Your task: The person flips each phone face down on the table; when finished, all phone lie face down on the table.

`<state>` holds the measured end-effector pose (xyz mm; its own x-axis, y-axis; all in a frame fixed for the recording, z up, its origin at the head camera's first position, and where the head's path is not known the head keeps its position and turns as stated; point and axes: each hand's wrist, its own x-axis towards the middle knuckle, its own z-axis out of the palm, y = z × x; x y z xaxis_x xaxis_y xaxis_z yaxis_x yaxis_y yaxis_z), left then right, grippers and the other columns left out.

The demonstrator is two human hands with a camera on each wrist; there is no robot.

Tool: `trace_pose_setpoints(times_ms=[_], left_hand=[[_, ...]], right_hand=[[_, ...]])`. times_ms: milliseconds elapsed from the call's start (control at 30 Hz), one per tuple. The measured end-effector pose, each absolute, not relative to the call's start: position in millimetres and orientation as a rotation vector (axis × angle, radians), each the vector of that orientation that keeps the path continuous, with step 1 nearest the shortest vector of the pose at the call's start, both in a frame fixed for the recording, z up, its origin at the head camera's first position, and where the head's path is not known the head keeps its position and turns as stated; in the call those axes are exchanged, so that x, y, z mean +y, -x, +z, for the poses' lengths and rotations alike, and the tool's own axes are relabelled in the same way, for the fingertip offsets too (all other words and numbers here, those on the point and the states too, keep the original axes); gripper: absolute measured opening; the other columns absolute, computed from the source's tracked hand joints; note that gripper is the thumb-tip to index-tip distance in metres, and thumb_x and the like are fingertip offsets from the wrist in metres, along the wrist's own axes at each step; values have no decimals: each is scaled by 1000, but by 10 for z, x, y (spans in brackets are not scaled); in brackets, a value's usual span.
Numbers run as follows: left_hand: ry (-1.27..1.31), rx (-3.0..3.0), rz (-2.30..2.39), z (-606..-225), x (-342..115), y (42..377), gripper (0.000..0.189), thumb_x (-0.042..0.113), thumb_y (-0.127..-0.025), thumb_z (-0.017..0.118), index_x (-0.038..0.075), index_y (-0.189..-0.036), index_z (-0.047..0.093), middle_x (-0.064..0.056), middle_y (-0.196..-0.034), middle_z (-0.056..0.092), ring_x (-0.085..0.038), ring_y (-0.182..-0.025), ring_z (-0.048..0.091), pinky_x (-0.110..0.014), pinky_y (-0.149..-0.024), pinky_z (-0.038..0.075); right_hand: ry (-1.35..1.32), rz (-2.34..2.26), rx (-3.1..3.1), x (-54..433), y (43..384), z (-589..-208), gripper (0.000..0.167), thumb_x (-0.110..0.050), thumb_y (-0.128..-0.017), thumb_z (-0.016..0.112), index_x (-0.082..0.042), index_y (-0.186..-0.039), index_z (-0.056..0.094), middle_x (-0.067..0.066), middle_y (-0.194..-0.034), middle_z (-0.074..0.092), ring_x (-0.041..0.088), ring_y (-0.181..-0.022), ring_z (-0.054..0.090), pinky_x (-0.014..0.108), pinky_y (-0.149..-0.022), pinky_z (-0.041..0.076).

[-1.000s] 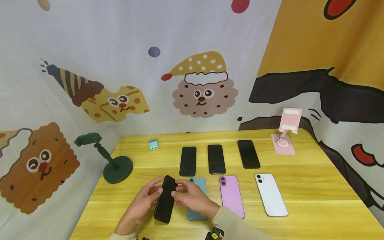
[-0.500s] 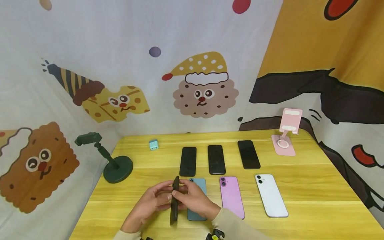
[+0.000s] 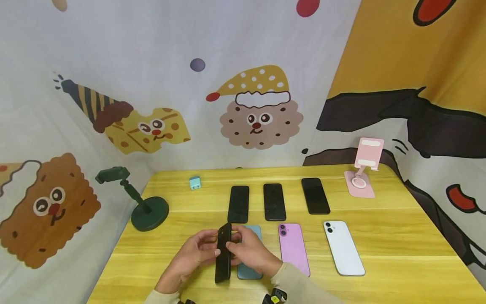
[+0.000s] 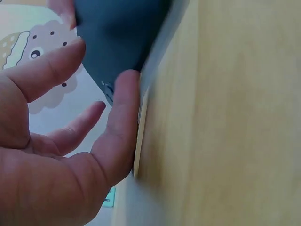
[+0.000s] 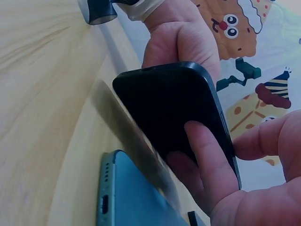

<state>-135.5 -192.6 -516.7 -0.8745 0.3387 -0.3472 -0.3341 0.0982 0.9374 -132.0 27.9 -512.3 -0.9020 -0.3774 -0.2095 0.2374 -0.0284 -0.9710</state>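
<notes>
A black smartphone [image 3: 223,257] stands tilted on its long side between both hands, over the lower middle of the table. My right hand [image 3: 252,250] pinches it near the upper end; in the right wrist view, fingers [image 5: 207,155] lie on its black face and another is at its edge. My left hand [image 3: 195,255] holds the opposite side with bent fingers. The left wrist view has one fingertip [image 4: 126,84] against the phone's dark surface [image 4: 117,37]. Below the right hand lies a teal phone [image 3: 250,271], partly hidden.
Purple [image 3: 295,251] and white [image 3: 344,249] phones lie to the right. Behind lie three black phones [image 3: 238,204], [image 3: 274,202], [image 3: 316,196]. A green stand [image 3: 149,214] is left, a pink stand [image 3: 369,154] back right, a small light-blue block [image 3: 195,183] back left.
The black phone has shifted right and turned from face-up tilt to edge-on, then slightly back. Both hands turned with it, the left moving right. The other phones stayed put.
</notes>
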Motion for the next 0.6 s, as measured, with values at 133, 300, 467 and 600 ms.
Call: trace_pose_setpoints(times_ms=[133,300,467,600], left_hand=[[-16,1894,1824,-5162,-1939,1357,76,7,-94,78,-1,-158,39,-27,-146,50,-26,-116,63,-42,-93,61],[-54,1844,1818,-5160,-1975,1372,83,9,-96,76,0,-163,27,-30,-146,54,-26,-114,70,-47,-92,63],[-39,1879,1795,-5144,-2007,1385,82,10,-97,74,5,-164,28,-28,-143,56,-28,-107,73,-48,-88,64],[-2,1937,1775,-5127,-2044,1390,79,9,-96,74,9,-163,33,-26,-140,56,-26,-102,72,-46,-83,64]], right_hand=[[164,-1979,1863,318,1322,-5087,47,-5,-103,61,2,-148,48,21,-117,66,26,-85,76,42,-65,66],[176,-2006,1849,345,1327,-5052,48,-6,-104,60,1,-149,46,20,-118,64,24,-89,76,40,-66,66],[165,-2043,1808,336,1336,-5067,51,-6,-104,61,-1,-152,44,21,-118,63,25,-93,76,40,-70,66],[141,-2047,1805,306,1337,-5104,56,-6,-104,63,-1,-155,42,20,-115,62,26,-94,77,40,-70,66]])
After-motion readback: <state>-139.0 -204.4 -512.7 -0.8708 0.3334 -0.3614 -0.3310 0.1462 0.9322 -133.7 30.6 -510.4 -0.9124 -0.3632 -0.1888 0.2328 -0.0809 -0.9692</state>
